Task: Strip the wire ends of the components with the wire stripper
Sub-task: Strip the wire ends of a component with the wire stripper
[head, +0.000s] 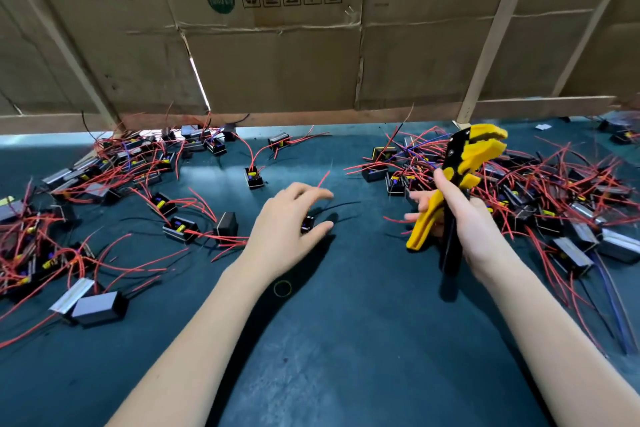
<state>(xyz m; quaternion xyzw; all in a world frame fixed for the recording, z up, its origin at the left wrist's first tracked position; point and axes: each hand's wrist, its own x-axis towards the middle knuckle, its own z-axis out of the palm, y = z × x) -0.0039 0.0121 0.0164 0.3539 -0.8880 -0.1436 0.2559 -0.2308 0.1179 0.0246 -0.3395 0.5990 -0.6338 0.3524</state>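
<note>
My right hand [460, 215] grips the handles of a yellow and black wire stripper [464, 163], held upright with its jaws pointing up and to the right, above the table. My left hand [287, 222] is over the middle of the table, holding a small black component [307, 224] between thumb and fingers. A red wire [323, 178] sticks up behind its fingers and thin black wires trail to the right. The component is mostly hidden by the hand.
Heaps of black box components with red wires lie on the left [104, 184] and on the right [554, 201] of the dark green table [346, 340]. Flattened cardboard boxes [277, 45] wall off the back edge. A small yellow-green ring [282, 288] lies near my left wrist.
</note>
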